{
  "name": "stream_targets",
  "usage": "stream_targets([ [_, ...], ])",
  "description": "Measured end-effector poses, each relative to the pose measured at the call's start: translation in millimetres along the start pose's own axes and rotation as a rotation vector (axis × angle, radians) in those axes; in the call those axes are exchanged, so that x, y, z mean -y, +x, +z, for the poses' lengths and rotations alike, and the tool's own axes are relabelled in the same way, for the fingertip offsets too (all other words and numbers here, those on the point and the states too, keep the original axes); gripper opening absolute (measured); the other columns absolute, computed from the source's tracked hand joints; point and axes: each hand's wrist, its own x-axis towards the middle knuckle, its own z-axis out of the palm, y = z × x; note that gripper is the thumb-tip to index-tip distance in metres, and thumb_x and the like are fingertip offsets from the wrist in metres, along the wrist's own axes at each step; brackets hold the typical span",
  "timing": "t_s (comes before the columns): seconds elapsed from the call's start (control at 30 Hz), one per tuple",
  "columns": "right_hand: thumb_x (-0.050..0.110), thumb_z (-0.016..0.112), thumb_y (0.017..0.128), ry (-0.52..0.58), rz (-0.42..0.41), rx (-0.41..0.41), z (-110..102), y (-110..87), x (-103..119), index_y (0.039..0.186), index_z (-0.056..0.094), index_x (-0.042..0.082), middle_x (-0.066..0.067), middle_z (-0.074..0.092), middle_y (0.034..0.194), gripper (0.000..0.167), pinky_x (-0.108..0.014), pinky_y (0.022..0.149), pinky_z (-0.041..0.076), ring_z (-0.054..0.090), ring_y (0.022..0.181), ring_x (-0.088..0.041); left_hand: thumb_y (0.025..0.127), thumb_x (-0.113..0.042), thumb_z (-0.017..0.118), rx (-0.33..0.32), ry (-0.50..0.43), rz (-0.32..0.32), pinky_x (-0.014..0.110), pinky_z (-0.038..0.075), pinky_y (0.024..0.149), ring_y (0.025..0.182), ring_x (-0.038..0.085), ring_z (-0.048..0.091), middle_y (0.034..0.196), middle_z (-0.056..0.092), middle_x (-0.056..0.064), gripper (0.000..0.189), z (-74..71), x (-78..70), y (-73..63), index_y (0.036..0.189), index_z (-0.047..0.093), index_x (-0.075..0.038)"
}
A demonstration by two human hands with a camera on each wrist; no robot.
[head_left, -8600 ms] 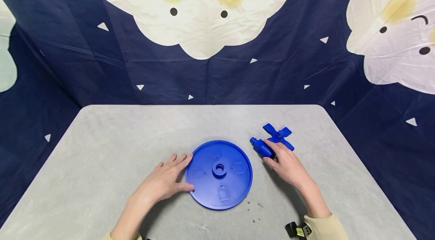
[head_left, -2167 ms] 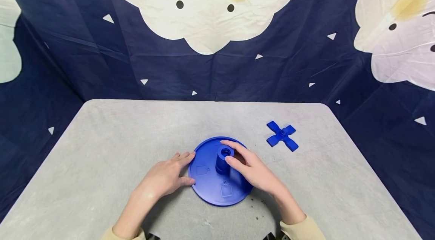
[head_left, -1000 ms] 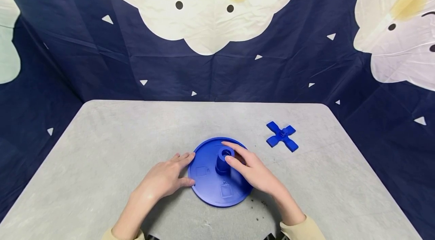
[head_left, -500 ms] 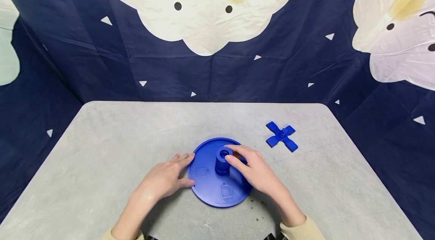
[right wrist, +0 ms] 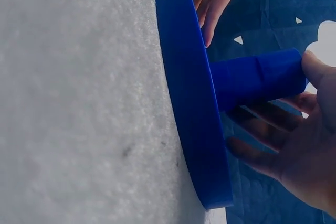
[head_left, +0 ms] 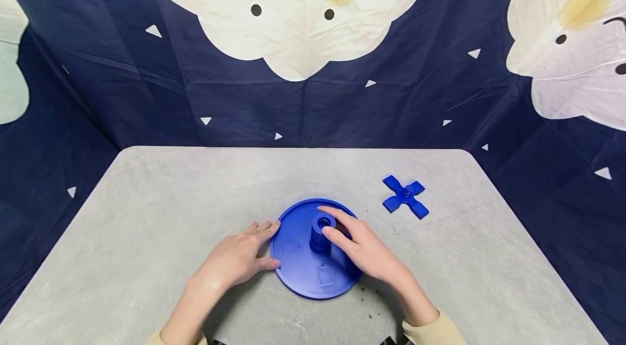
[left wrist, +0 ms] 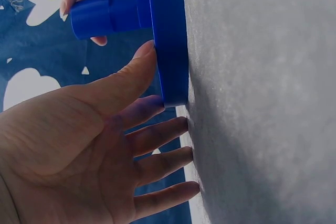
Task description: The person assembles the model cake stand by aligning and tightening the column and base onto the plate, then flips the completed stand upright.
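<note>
A round blue plastic base (head_left: 298,280) with a raised rim lies flat on the table. From its centre rises a short blue hollow column (head_left: 319,236), upright, with a round hole in the top. My right hand (head_left: 367,247) holds the column's upper part, thumb near the top and fingers curled around the far side. The right wrist view shows the column's (right wrist: 257,77) lower end at the middle of the base. At the base's left edge, my left hand (head_left: 239,255) touches the rim with thumb and fingertips, its fingers spread and fairly straight in the left wrist view.
A blue four-armed cross piece (head_left: 405,196) with a small peg at its centre lies farther back on the right. Several dark specks (head_left: 370,315) dot the grey table (head_left: 146,214). Dark blue cloth (head_left: 313,106) with cloud prints hangs behind the table and at both sides.
Earlier the column piece lay beside the cross under my right hand; now it stands on the base's centre. Lately the right fingers shift slightly around it, while the left hand stays at the rim.
</note>
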Motion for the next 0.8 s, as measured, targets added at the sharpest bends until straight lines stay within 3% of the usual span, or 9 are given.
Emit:
stream_targets([
  [0.17, 0.051, 0.055, 0.104, -0.032, -0.007, -0.04, -1.7, -1.8, 0.3, 0.147, 0.055, 0.031, 0.011, 0.061, 0.145, 0.048, -0.05, 0.115, 0.048, 0.058, 0.136, -0.015, 0.086, -0.043, 0.079, 0.0, 0.0, -0.001, 0.064, 0.042, 0.115, 0.146, 0.045, 0.045, 0.157, 0.052, 0.012, 0.078, -0.2, -0.1, -0.4, 0.152, 0.052, -0.01],
  [0.4, 0.052, 0.056, 0.103, -0.132, -0.031, -0.11, -5.7, -1.8, 0.7, 0.138, 0.064, 0.033, 0.013, 0.071, 0.119, 0.041, -0.043, 0.101, 0.055, 0.065, 0.111, -0.007, 0.087, -0.043, 0.079, -0.004, 0.002, 0.003, 0.064, 0.042, 0.115, 0.145, 0.045, 0.046, 0.157, 0.052, 0.013, 0.078, -0.8, 0.2, -1.0, 0.152, 0.052, -0.01],
  [0.53, 0.052, 0.054, 0.104, -0.114, -0.049, -0.091, -5.2, -0.9, 0.2, 0.148, 0.055, 0.033, 0.008, 0.065, 0.14, 0.049, -0.045, 0.111, 0.051, 0.061, 0.13, -0.011, 0.087, -0.043, 0.079, -0.002, 0.004, 0.0, 0.064, 0.042, 0.115, 0.146, 0.045, 0.046, 0.157, 0.052, 0.013, 0.077, -1.1, 0.2, -1.1, 0.152, 0.052, -0.01],
  [0.63, 0.053, 0.05, 0.106, -0.06, -0.021, -0.013, -3.5, -0.4, 0.6, 0.155, 0.043, 0.038, 0.006, 0.053, 0.156, 0.052, -0.05, 0.118, 0.045, 0.053, 0.142, -0.016, 0.087, -0.042, 0.079, -0.002, 0.006, 0.0, 0.064, 0.042, 0.115, 0.146, 0.045, 0.046, 0.157, 0.052, 0.013, 0.077, -1.0, 0.2, -0.6, 0.152, 0.052, -0.01],
  [0.8, 0.053, 0.045, 0.107, -0.006, 0.023, 0.065, -1.4, -0.8, 2.4, 0.157, 0.035, 0.044, 0.008, 0.044, 0.162, 0.051, -0.053, 0.121, 0.041, 0.048, 0.147, -0.019, 0.087, -0.043, 0.079, 0.004, 0.009, -0.003, 0.064, 0.042, 0.115, 0.146, 0.045, 0.046, 0.157, 0.052, 0.013, 0.078, -0.6, 0.1, 0.3, 0.152, 0.052, -0.011],
])
